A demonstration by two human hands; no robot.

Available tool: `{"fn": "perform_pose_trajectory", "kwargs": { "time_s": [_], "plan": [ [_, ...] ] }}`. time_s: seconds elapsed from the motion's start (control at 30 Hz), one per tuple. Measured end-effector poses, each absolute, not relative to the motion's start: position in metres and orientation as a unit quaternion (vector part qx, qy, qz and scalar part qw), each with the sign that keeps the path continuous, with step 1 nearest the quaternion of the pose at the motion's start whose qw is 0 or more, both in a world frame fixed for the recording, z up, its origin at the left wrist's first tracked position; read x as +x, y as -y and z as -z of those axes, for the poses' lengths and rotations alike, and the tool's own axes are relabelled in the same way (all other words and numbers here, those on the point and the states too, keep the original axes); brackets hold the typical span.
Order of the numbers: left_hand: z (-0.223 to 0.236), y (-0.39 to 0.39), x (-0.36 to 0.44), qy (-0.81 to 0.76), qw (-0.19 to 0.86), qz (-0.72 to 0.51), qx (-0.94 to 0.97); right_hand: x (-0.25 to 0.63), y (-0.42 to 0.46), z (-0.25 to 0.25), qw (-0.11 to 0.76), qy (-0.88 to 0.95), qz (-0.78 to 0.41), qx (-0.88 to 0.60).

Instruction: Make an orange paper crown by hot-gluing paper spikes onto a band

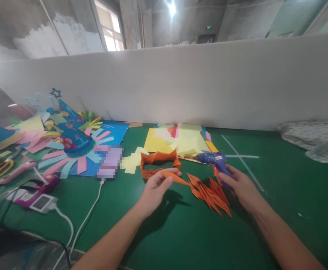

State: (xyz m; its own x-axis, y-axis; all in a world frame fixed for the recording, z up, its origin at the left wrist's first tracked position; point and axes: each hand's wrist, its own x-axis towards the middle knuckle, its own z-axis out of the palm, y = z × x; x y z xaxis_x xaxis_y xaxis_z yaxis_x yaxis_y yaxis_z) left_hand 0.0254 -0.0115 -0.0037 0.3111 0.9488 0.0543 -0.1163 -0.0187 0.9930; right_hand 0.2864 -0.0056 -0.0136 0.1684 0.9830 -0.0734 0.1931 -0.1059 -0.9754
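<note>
Between the thumb and fingers of my left hand (157,191) is a folded orange paper spike (176,177), its tip pointing right. My right hand (241,183) is wrapped round the handle of a blue glue gun (216,157), whose nozzle points left. Below and between the hands, a pile of folded orange paper spikes (209,193) lies on the green table (164,240). Just beyond my left hand stands an orange folded-paper ring (145,172) with a zigzag edge, partly hidden by the fingers.
A decorated blue cone hat (75,129) stands at left among paper strips. Nearer are a pink glue gun (21,170), a power strip (37,198) and a white cable (89,213). Yellow paper sheets (149,140) lie behind the ring. A white partition (209,82) closes the back.
</note>
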Motion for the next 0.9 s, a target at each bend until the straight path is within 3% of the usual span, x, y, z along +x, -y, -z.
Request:
{"fn": "perform_pose_trajectory", "kwargs": {
  "time_s": [0.3,0.43,0.67,0.9],
  "plan": [
    [-0.031,-0.022,0.004,-0.453,0.467,-0.387,0.653,0.260,0.017,0.010,0.413,0.485,-0.571,-0.518],
    [-0.030,-0.032,0.005,-0.513,0.375,-0.400,0.660,0.253,0.017,0.010,0.386,0.518,-0.528,-0.552],
    [-0.023,-0.031,0.006,-0.480,0.407,-0.427,0.650,0.247,0.014,0.002,0.302,0.607,-0.430,-0.596],
    [-0.021,-0.033,0.003,-0.475,0.358,-0.392,0.702,0.242,0.014,0.002,0.304,0.612,-0.389,-0.618]
  ]
}}
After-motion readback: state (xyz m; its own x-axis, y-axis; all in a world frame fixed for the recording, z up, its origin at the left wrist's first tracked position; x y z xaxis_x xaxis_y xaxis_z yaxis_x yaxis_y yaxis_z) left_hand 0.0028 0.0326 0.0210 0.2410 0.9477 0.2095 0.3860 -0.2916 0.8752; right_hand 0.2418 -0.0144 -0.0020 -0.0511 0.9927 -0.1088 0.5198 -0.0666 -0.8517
